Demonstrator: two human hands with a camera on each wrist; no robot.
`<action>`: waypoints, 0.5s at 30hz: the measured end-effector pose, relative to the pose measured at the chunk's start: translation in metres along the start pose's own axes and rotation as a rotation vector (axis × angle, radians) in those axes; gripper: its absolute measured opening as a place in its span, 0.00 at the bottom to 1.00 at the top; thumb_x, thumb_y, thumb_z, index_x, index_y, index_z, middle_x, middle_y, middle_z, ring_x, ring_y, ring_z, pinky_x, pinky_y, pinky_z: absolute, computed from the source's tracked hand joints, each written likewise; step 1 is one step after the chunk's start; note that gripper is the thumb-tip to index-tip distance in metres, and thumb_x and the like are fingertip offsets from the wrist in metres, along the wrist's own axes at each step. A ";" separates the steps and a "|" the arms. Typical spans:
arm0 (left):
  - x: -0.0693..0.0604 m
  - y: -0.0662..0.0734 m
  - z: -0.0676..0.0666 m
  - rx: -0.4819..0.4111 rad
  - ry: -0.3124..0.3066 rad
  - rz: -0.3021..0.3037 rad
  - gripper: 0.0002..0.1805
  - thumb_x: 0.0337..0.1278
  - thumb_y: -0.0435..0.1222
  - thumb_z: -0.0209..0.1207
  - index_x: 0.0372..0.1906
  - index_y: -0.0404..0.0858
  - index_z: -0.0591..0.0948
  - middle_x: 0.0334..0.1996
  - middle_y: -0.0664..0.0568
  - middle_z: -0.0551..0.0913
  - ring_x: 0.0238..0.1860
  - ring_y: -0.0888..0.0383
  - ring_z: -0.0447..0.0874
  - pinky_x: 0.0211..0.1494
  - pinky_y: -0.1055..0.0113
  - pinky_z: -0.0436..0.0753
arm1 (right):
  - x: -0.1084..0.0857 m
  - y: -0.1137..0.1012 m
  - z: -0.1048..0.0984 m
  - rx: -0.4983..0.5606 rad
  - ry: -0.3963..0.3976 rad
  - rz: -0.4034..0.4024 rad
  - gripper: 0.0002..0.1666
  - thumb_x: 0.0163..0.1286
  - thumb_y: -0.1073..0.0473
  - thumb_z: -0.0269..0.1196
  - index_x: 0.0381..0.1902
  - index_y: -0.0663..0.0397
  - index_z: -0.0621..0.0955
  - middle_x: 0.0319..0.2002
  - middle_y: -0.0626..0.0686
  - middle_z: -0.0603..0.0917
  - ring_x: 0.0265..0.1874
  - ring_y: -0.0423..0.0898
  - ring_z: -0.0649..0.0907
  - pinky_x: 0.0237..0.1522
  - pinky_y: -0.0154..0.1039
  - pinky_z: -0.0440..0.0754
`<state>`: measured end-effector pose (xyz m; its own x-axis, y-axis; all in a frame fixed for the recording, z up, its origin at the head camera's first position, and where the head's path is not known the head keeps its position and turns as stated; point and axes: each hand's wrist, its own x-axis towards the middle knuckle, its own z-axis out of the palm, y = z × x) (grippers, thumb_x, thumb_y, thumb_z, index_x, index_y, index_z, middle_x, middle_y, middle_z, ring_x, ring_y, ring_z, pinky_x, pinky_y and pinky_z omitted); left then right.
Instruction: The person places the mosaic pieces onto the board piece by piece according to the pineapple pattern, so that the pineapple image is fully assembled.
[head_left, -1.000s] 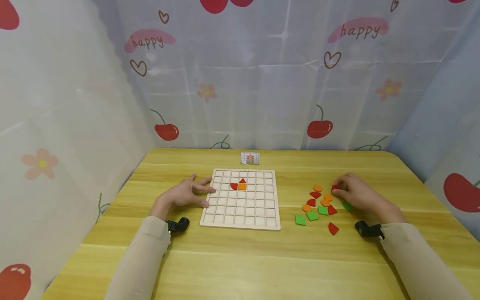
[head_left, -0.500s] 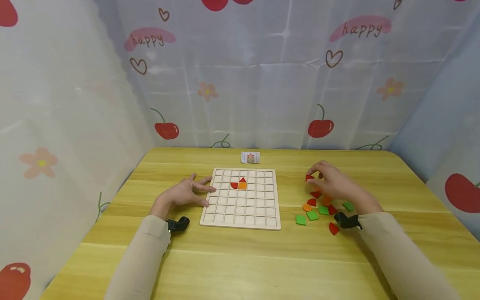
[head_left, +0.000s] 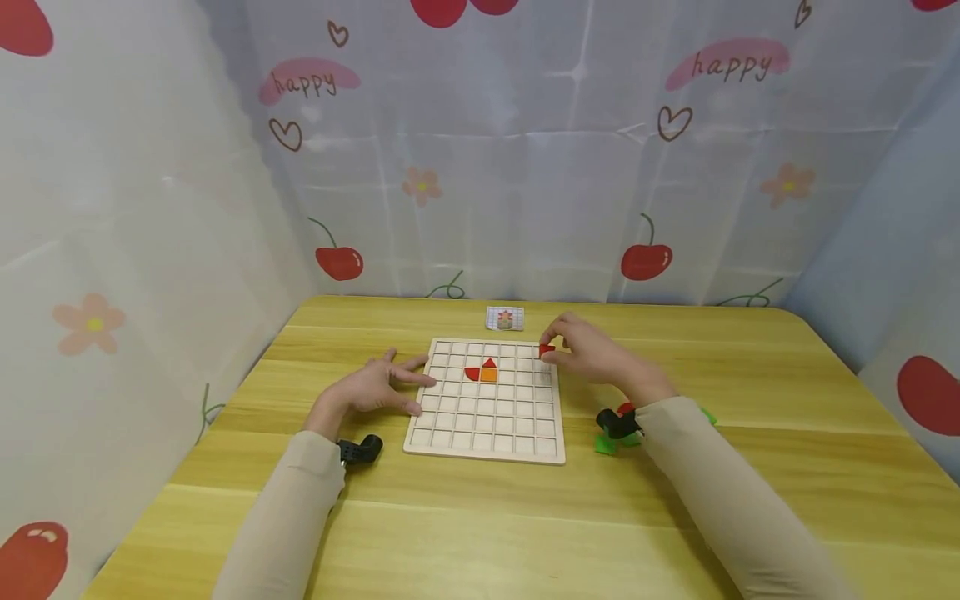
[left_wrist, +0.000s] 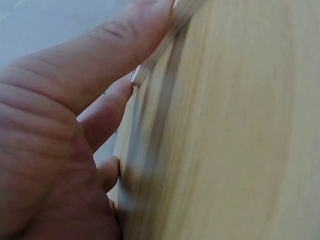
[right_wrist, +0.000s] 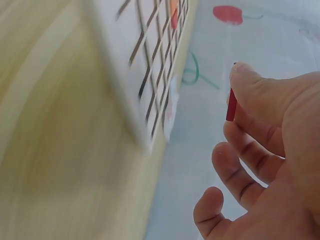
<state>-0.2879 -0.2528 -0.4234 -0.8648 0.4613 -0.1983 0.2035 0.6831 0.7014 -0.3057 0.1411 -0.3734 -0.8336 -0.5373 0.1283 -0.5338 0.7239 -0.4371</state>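
Note:
The wooden grid board (head_left: 483,421) holds a red triangle (head_left: 490,363), a red quarter-round piece (head_left: 472,374) and an orange square (head_left: 489,376). At the board's left edge rests my left hand (head_left: 372,386), fingers spread; the left wrist view shows its thumb and fingers (left_wrist: 107,117) against that edge. My right hand (head_left: 600,357) is over the board's far right corner, pinching a red piece (head_left: 547,352) between thumb and fingers. In the right wrist view this red piece (right_wrist: 231,105) appears edge-on, and the other fingers are loosely bent.
A small printed card (head_left: 505,318) lies behind the board. Right of the board, green pieces (head_left: 604,445) and a red piece (head_left: 625,408) show partly from under my right wrist and sleeve, which hide others. A patterned curtain stands behind the table.
My right hand has moved left from the loose pieces to the board's far right corner, carrying the red piece. My left hand stays at the board's left edge.

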 end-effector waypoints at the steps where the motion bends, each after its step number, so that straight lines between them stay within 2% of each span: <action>1: 0.000 0.000 0.000 0.000 0.001 0.000 0.28 0.50 0.49 0.76 0.61 0.60 0.86 0.81 0.65 0.58 0.84 0.40 0.22 0.77 0.28 0.25 | 0.003 -0.004 0.003 0.007 -0.008 0.001 0.11 0.73 0.58 0.67 0.49 0.56 0.83 0.55 0.59 0.80 0.52 0.56 0.78 0.59 0.54 0.78; 12: 0.000 0.000 0.000 0.018 0.003 0.000 0.28 0.50 0.50 0.76 0.60 0.60 0.86 0.82 0.65 0.58 0.84 0.40 0.22 0.77 0.27 0.26 | 0.031 -0.031 0.038 0.060 -0.112 0.008 0.12 0.75 0.57 0.66 0.51 0.58 0.84 0.56 0.59 0.78 0.54 0.54 0.79 0.60 0.51 0.78; 15: 0.001 0.000 0.000 0.015 0.001 0.001 0.28 0.50 0.50 0.76 0.61 0.60 0.85 0.82 0.64 0.58 0.84 0.40 0.22 0.77 0.27 0.26 | 0.035 -0.035 0.046 0.037 -0.141 0.022 0.13 0.75 0.56 0.66 0.51 0.58 0.84 0.55 0.57 0.79 0.52 0.52 0.79 0.61 0.49 0.78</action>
<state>-0.2887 -0.2524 -0.4237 -0.8652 0.4611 -0.1971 0.2110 0.6913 0.6910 -0.3094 0.0771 -0.3943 -0.8153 -0.5790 -0.0073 -0.5079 0.7212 -0.4712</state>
